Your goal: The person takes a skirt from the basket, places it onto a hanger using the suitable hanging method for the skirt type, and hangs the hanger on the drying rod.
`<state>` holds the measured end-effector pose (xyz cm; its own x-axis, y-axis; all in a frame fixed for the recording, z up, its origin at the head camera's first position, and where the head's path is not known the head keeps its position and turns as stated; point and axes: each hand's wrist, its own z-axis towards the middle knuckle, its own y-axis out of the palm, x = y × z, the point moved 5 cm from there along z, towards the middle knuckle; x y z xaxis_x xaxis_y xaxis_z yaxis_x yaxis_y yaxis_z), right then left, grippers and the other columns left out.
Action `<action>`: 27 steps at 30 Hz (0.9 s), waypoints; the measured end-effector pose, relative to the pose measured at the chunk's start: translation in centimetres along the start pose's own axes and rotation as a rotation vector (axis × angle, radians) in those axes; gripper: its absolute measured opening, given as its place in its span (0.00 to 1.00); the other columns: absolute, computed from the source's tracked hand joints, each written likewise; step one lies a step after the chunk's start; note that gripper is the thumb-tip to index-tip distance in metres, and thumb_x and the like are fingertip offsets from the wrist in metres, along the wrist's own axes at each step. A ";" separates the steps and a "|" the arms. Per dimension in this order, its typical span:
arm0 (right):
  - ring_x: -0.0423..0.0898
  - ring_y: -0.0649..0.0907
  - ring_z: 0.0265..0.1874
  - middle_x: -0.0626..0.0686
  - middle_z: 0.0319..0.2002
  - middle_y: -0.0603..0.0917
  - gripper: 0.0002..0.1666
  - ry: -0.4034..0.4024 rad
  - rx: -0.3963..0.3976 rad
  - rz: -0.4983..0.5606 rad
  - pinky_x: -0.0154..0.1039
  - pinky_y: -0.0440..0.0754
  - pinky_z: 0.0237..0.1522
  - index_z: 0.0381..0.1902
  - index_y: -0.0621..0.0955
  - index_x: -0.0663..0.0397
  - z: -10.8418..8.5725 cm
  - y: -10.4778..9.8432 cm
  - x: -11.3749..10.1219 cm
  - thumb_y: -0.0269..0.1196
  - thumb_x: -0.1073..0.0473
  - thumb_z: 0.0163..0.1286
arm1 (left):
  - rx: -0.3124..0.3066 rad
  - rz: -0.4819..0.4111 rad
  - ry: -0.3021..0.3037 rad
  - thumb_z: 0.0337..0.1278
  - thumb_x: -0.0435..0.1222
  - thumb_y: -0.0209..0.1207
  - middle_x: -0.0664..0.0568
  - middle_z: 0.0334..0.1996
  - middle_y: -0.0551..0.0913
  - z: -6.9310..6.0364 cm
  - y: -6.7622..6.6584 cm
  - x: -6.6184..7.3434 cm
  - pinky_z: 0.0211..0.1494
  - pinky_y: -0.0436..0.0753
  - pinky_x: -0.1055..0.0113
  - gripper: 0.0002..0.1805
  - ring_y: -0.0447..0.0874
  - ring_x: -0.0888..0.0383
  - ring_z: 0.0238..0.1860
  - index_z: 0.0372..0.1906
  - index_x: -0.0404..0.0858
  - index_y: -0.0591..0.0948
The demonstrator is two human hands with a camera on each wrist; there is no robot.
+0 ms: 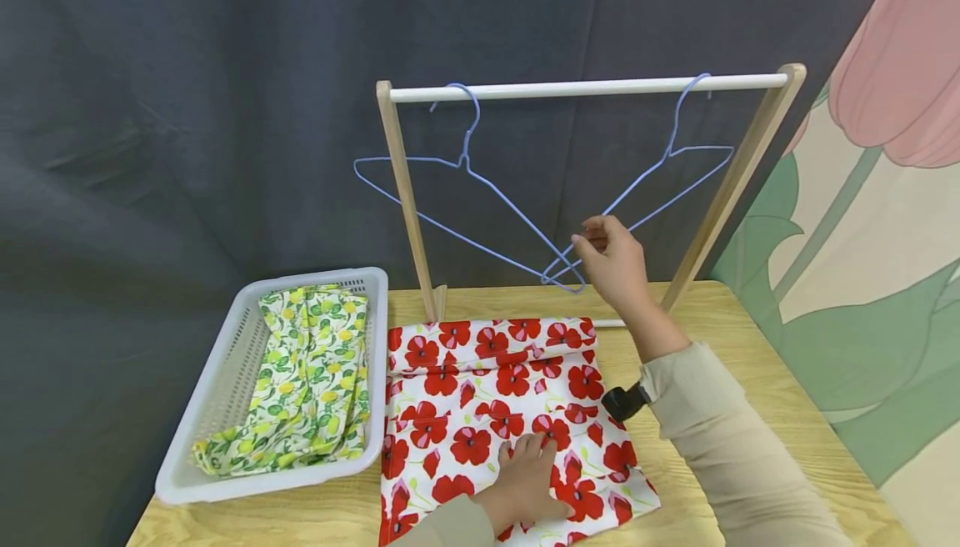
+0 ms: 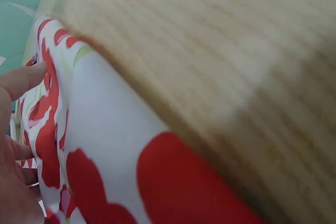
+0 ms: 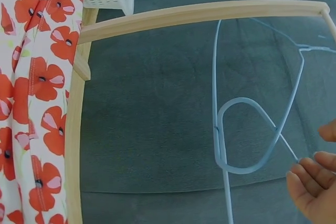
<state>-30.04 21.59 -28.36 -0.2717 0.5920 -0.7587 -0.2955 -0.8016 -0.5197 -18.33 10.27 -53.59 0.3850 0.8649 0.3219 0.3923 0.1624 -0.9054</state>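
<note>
R sleeve (image 1: 742, 455) nearest head cam, R hand (image 1: 621, 270) by RH hanger (image 1: 669, 151) near desk's (image 1: 738, 338) back edge, L hand (image 1: 528, 480) spread on poppy cloth (image 1: 495, 401) short of that edge; L wrist: cloth prob light/floppy, take by corners; R wrist: fingers loosely curled, no grip seen, hanger prob light/springy, grab neck.

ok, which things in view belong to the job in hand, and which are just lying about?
Likely in use:
white cloth with red flowers, under the left hand
two thin blue hangers, the right hand close to one
wooden rack with white rod, holding the hangers

Apparently idle:
white perforated plastic basket
yellow-and-green lemon-print cloth inside it
</note>
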 end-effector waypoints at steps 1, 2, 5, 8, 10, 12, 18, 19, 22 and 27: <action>0.53 0.73 0.39 0.60 0.38 0.75 0.18 0.007 0.015 0.001 0.43 0.71 0.42 0.45 0.70 0.66 0.1 0.0 0.1 0.54 0.59 0.62 | 0.002 0.006 0.007 0.33 0.61 0.58 0.53 0.57 0.59 0.0 0.1 0.1 0.55 0.55 0.49 0.45 0.53 0.55 0.58 0.60 0.44 0.62; 0.53 0.73 0.39 0.60 0.38 0.75 0.18 0.014 0.030 0.003 0.43 0.71 0.41 0.45 0.70 0.66 0.2 0.1 0.2 0.54 0.59 0.62 | 0.006 0.010 0.013 0.32 0.61 0.59 0.53 0.58 0.58 -0.1 0.3 0.2 0.55 0.55 0.49 0.45 0.52 0.55 0.58 0.60 0.44 0.62; 0.52 0.74 0.37 0.60 0.36 0.74 0.17 0.048 0.075 0.015 0.41 0.72 0.39 0.44 0.70 0.66 0.6 0.1 0.7 0.55 0.60 0.61 | 0.022 0.031 0.026 0.32 0.62 0.58 0.54 0.58 0.58 -0.1 0.7 0.3 0.55 0.55 0.50 0.45 0.52 0.55 0.58 0.60 0.45 0.62; 0.50 0.74 0.36 0.59 0.35 0.74 0.18 0.092 0.104 0.034 0.39 0.71 0.37 0.45 0.68 0.67 0.8 0.2 1.1 0.56 0.60 0.60 | 0.031 0.054 0.027 0.32 0.62 0.58 0.54 0.58 0.58 -0.2 1.0 0.3 0.55 0.55 0.51 0.45 0.52 0.56 0.58 0.60 0.45 0.61; 0.49 0.74 0.35 0.58 0.35 0.73 0.18 0.127 0.118 0.044 0.37 0.71 0.36 0.45 0.67 0.67 0.9 0.2 1.3 0.55 0.60 0.60 | 0.027 0.069 0.024 0.32 0.63 0.57 0.55 0.58 0.57 -0.2 1.2 0.4 0.55 0.54 0.51 0.45 0.51 0.55 0.59 0.60 0.46 0.61; 0.48 0.74 0.35 0.57 0.35 0.73 0.19 0.165 0.125 0.055 0.35 0.71 0.35 0.45 0.66 0.66 1.0 0.3 1.7 0.56 0.60 0.60 | 0.025 0.081 0.027 0.33 0.63 0.57 0.55 0.58 0.57 -0.3 1.2 0.5 0.55 0.54 0.51 0.45 0.51 0.55 0.59 0.60 0.46 0.61; 0.44 0.73 0.29 0.53 0.31 0.73 0.20 0.275 0.137 0.117 0.33 0.69 0.30 0.42 0.66 0.64 1.2 0.6 2.9 0.58 0.57 0.58 | 0.075 0.135 0.049 0.33 0.63 0.57 0.54 0.58 0.57 -0.6 1.2 0.8 0.55 0.55 0.51 0.45 0.52 0.56 0.58 0.60 0.46 0.61; 0.43 0.73 0.28 0.53 0.31 0.72 0.20 0.284 0.135 0.145 0.32 0.70 0.29 0.41 0.66 0.65 1.2 0.7 3.0 0.58 0.58 0.58 | 0.087 0.146 0.048 0.33 0.63 0.57 0.54 0.58 0.57 -0.7 1.2 0.9 0.54 0.55 0.52 0.45 0.52 0.56 0.58 0.60 0.45 0.61; 0.39 0.74 0.23 0.50 0.28 0.72 0.15 0.304 0.118 0.276 0.30 0.73 0.29 0.38 0.65 0.64 1.3 1.1 3.0 0.57 0.61 0.58 | 0.104 0.158 0.050 0.32 0.63 0.57 0.54 0.58 0.57 -0.8 1.3 1.0 0.54 0.56 0.52 0.46 0.52 0.56 0.58 0.60 0.45 0.61; 0.36 0.76 0.18 0.49 0.23 0.74 0.08 0.305 0.103 0.592 0.29 0.77 0.28 0.33 0.63 0.61 1.5 1.5 2.4 0.51 0.73 0.57 | 0.058 0.117 0.071 0.31 0.64 0.57 0.56 0.59 0.56 -0.7 1.6 1.4 0.56 0.55 0.51 0.47 0.51 0.56 0.59 0.61 0.47 0.60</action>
<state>-32.49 21.92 -30.41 -0.1488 -0.0064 -0.9889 -0.2662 -0.9628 0.0462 -16.60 11.41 -54.39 0.4841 0.8442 0.2303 0.2933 0.0914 -0.9516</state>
